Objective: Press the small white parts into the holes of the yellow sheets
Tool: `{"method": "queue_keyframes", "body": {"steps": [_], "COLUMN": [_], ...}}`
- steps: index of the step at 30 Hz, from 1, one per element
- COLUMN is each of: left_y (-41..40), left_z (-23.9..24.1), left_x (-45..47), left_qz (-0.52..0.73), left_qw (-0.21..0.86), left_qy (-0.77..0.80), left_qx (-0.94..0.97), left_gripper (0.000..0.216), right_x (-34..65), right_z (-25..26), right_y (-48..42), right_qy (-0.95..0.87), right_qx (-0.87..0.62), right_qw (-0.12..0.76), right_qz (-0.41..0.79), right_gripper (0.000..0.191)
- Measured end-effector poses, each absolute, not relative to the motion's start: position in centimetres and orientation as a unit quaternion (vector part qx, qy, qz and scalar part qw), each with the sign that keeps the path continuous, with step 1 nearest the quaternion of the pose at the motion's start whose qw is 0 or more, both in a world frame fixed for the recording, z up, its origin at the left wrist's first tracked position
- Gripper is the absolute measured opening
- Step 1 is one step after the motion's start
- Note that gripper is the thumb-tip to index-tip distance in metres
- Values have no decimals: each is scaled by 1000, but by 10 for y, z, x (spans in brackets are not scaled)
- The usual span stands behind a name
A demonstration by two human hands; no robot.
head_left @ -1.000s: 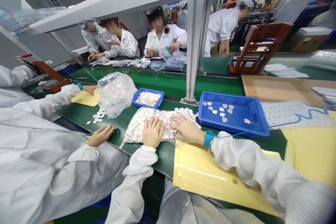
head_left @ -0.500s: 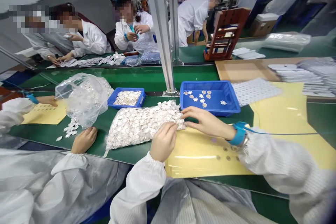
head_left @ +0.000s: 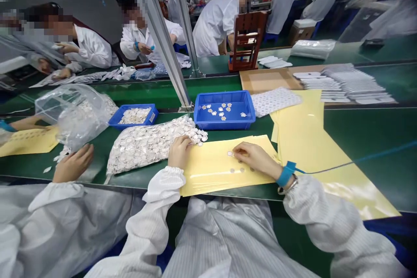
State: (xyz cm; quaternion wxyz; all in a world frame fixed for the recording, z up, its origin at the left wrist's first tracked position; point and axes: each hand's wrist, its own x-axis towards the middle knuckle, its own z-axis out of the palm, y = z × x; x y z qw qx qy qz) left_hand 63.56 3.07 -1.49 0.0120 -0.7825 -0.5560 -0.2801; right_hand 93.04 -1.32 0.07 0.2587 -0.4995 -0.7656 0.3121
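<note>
My right hand (head_left: 256, 157) is over the yellow sheets (head_left: 208, 176), its fingers pinched together. At its fingertips is a small white scalloped piece (head_left: 230, 153), against the top sheet. Several greyish round spots (head_left: 241, 169) show on that sheet below the hand. My left hand (head_left: 178, 152) has its fingers closed at the left edge of the sheets, beside the mouth of a clear bag (head_left: 140, 143) full of white pieces. Whatever those fingers hold, if anything, is hidden. Loose pieces (head_left: 200, 136) spill from the bag mouth just beyond them.
Behind the sheets stands a blue tray (head_left: 224, 125) with several pieces. A smaller blue tray (head_left: 133, 116) sits left of it. More yellow sheets (head_left: 325, 152) lie at right. A co-worker's hand (head_left: 74, 163) is at left by another bag (head_left: 80, 117). A metal post (head_left: 163, 39) rises behind.
My right hand has gone from the bag mouth to the yellow sheet, with a small white piece at its fingertips. My left hand stays by the bag. The view has shifted right.
</note>
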Motion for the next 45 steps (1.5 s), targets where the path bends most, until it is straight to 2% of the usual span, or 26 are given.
{"method": "queue_keyframes", "body": {"steps": [5,8,10,13,18,22,25,29,34,45], "left_y": [26,23,20,11,-12,-19,-19,-20,-24,-30], "left_z": [-2,5,9,16,21,14,10,7,11,8], "left_x": [645,649,652,661,686,709,722,728,726,735], "left_qz": [-369,-426,-457,-495,-487,-446,-417,-405,-401,-368], "left_qw": [21,-23,-106,-310,-605,-722,-750,-728,-735,-757], "left_qy": [-563,-560,-562,-561,-503,-470,-468,-500,-494,-496], "left_qx": [-739,-710,-681,-587,-379,-242,-212,-236,-234,-213], "left_gripper": [15,14,13,18,36,31,27,26,29,19], "right_x": [922,910,902,893,909,937,945,940,935,938], "right_z": [-8,-17,-19,-15,-5,-2,-6,-16,-17,-25], "right_y": [-10,-10,-9,-4,-13,-29,-33,-31,-25,-25], "right_qy": [-765,-758,-748,-722,-644,-682,-714,-708,-691,-668], "right_qx": [-524,-546,-563,-572,-558,-580,-565,-576,-590,-597], "right_qw": [261,273,275,289,379,309,284,288,274,308], "right_qz": [270,230,220,261,361,321,300,290,316,320], "right_gripper": [18,16,13,14,24,18,16,14,10,9]}}
